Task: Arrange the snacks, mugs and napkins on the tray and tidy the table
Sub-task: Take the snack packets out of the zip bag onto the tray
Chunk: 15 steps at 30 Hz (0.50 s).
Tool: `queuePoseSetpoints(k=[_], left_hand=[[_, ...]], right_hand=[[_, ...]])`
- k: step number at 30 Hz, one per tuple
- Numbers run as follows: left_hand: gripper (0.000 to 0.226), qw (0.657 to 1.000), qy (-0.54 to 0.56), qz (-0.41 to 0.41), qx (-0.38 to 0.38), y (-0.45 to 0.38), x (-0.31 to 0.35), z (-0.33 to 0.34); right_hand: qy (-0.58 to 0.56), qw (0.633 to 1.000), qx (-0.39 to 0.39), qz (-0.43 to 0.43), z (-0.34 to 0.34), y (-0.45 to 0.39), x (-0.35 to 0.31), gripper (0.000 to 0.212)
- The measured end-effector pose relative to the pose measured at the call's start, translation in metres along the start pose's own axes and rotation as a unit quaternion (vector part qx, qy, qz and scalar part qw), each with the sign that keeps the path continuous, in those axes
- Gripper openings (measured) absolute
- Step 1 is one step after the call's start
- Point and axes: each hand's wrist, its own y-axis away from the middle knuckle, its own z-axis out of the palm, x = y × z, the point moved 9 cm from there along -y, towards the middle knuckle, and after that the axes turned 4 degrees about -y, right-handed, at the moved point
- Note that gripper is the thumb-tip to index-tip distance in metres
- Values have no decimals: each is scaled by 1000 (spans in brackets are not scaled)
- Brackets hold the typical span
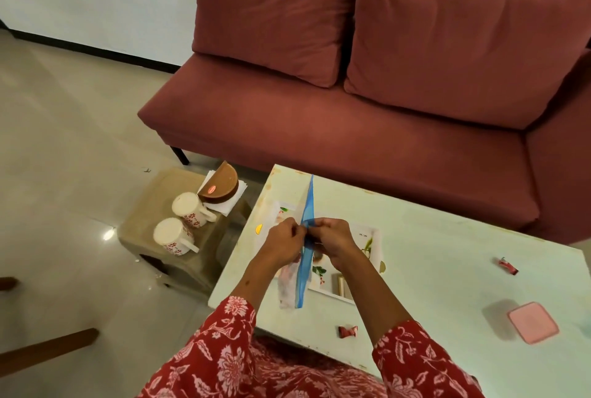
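Standing upside down on the low stool (150, 205) at far left are two white floral mugs (187, 212), with a brown napkin holder (220, 186) over white napkins (227, 205) just behind them. Over the pale table (431, 256), the left hand (284, 237) and right hand (332, 239) meet above the floral tray (372, 237), each pinching the blue zip strip of a clear bag (303, 269) with curled fingers (contents unclear). Two red wrappers (347, 331) lie apart on the table; one pink-lidded container (532, 321) sits at far right.
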Motion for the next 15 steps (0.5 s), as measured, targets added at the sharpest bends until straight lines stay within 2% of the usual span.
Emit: queuePoseSetpoints(k=[2, 4, 6, 8, 12, 15], left_hand=[[25, 998, -34, 17, 49, 1, 1, -6], [26, 994, -57, 4, 97, 3, 2, -13], [26, 989, -72, -26, 127, 4, 2, -16], [26, 986, -82, -47, 136, 5, 3, -14], [27, 975, -155, -43, 155, 14, 4, -20], [29, 965, -182, -75, 171, 15, -9, -43]], right_hand=[[20, 999, 19, -22, 0, 1, -1, 11], [92, 991, 70, -69, -2, 3, -7, 16], [195, 962, 125, -143, -1, 12, -19, 17], [269, 934, 152, -181, 4, 24, -29, 18], [400, 885, 163, -174, 0, 31, -32, 20], [432, 864, 209, -149, -35, 27, -31, 23]])
